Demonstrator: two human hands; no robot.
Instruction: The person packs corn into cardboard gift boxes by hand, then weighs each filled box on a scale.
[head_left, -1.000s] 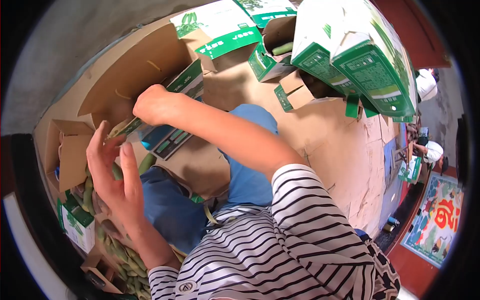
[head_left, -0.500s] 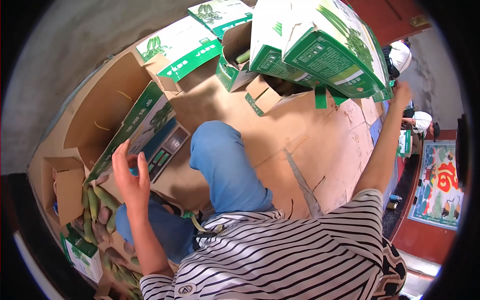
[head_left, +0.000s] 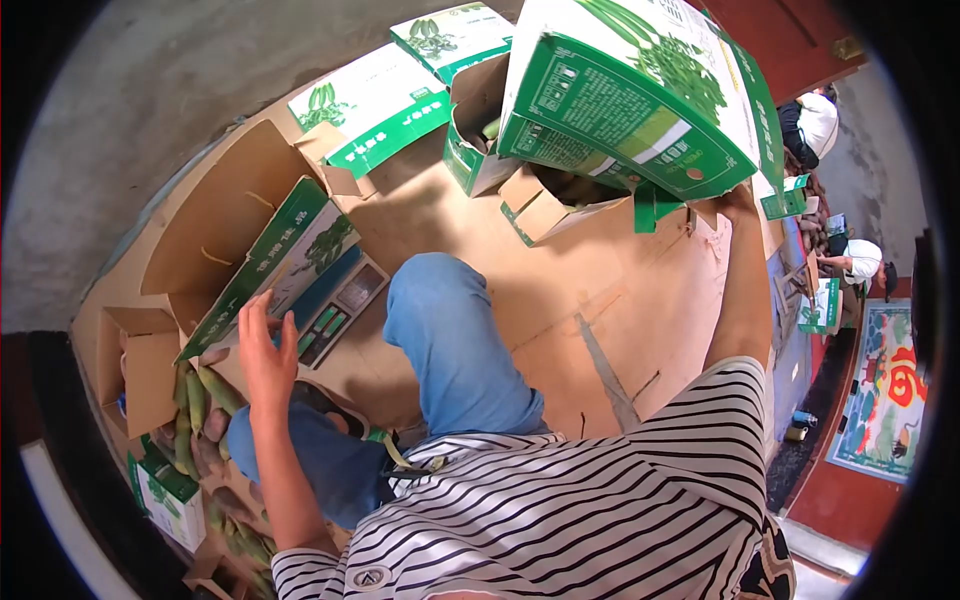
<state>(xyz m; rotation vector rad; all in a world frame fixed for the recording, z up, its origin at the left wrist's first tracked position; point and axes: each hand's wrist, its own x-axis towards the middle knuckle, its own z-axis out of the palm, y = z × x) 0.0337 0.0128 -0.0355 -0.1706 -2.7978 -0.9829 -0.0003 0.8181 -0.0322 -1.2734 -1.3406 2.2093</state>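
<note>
My right hand (head_left: 735,202) is at the lower right corner of a large green and white carton (head_left: 640,110) at the top; its fingers are partly hidden and appear closed on the carton's edge. This carton leans over a smaller open box (head_left: 565,195) with dark contents. My left hand (head_left: 268,345) is raised, empty, with its fingers apart and curved, in front of an upright open carton (head_left: 270,260) with cord handles. Behind that hand lies a flat case (head_left: 345,300) with green items.
Long green vegetables (head_left: 200,395) and reddish-brown tubers (head_left: 215,425) lie at the left, near an open brown box (head_left: 150,370) and a small green box (head_left: 170,500). White-green cartons (head_left: 375,105) stand at the back. Two people (head_left: 815,125) are at the right.
My right hand has moved left and inward to the carton's corner. The large carton has shifted left and now covers more of the carton behind it. My left hand's fingers have curled slightly.
</note>
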